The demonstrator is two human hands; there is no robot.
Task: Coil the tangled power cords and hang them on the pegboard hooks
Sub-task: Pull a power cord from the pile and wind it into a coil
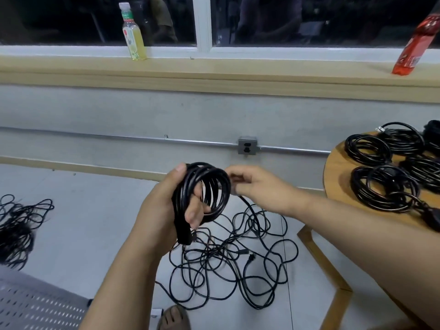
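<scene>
In the head view, the left hand (164,203) closes its grip round one coiled cord (220,184), and the right hand (254,184) pinches its trailing strand. Two tangled piles lie on the floor (95,210), one below the hands (228,258) and one at left (16,229). At least four finished coils (383,189) rest on the round counter (338,170).

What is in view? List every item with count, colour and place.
half-wound cord: one, black, in both hands
tangled cords: one pile, black, floor centre
second tangle: one, black, floor left
coiled cords: several, black, on table
round table: one, wooden, right
drink bottle: one, yellow, windowsill left
red bottle: one, red, windowsill right
wall outlet: one, grey, wall centre
perforated surface: one, grey, bottom left
foot: one, bottom edge
left hand: one, grips the cord
right hand: one, pinches the cord
</scene>
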